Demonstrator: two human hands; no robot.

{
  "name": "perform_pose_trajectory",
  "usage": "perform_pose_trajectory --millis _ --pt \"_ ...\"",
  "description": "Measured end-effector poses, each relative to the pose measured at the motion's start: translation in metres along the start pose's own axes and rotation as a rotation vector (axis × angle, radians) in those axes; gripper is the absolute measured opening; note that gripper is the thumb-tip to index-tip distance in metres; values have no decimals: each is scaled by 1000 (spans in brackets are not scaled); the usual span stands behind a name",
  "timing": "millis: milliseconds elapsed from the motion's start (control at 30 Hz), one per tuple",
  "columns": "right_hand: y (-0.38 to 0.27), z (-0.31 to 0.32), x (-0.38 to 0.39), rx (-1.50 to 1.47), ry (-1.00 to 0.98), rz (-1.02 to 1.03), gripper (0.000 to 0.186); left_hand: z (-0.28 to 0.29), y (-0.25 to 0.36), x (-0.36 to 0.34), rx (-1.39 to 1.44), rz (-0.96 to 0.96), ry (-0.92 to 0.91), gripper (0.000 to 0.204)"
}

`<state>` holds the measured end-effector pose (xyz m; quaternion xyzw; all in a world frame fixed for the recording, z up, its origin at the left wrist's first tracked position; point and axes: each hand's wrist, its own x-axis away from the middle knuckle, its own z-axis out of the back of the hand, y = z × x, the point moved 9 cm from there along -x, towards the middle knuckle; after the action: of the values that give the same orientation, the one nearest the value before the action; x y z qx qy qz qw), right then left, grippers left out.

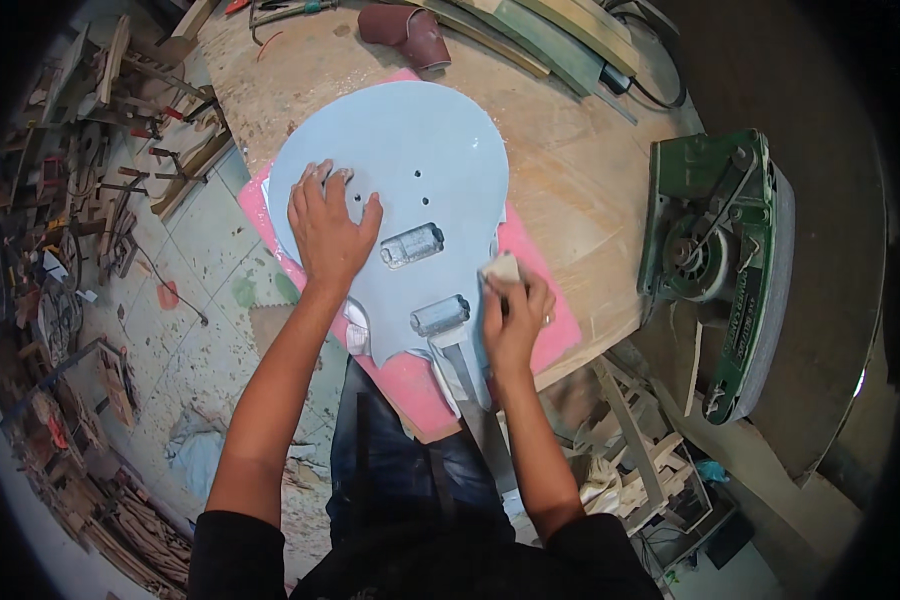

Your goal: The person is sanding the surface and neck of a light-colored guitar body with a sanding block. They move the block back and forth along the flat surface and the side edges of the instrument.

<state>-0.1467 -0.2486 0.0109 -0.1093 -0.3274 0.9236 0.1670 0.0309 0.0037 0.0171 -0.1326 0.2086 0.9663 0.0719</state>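
A pale blue-grey electric guitar body [400, 130] lies flat on a pink foam sheet [542, 310] at the bench's near corner. It has two rectangular pickup cavities and several small holes. My left hand [332, 222] rests on the left half of its top, fingers spread, with nothing in them. At the right edge, by the waist, my right hand [515, 318] grips a small beige pad that looks like folded sandpaper [501, 266]. That pad is up against the body's side; the face touching the wood is hidden.
Beneath the foam is a plywood workbench [580, 190]. A rolled brown sanding belt [407, 35] and curved wooden pieces [540, 45] lie at its far side. To the right stands a green belt sander [715, 240]. Clamps [175, 165] and wood scraps crowd the left floor.
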Motion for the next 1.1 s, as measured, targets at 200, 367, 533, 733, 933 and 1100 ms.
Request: perform_pose_trajectory --millis 200,367,533,733,933,1100 --pt "6 13 75 -53 -25 40 20 3 -8 3 -7 4 8 47" --pt "9 3 33 -4 -1 5 16 1 -1 0 7 -3 19 46" --pt "2 4 21 -37 20 -52 12 2 -2 1 -5 -23 46 46" --pt "5 7 65 -24 18 50 18 1 -4 2 4 9 -18 48" --pt "-7 -2 2 -19 -26 -33 15 1 -3 3 21 -5 15 47" --pt "-4 12 75 -26 -25 61 12 2 -7 5 7 9 -20 48"
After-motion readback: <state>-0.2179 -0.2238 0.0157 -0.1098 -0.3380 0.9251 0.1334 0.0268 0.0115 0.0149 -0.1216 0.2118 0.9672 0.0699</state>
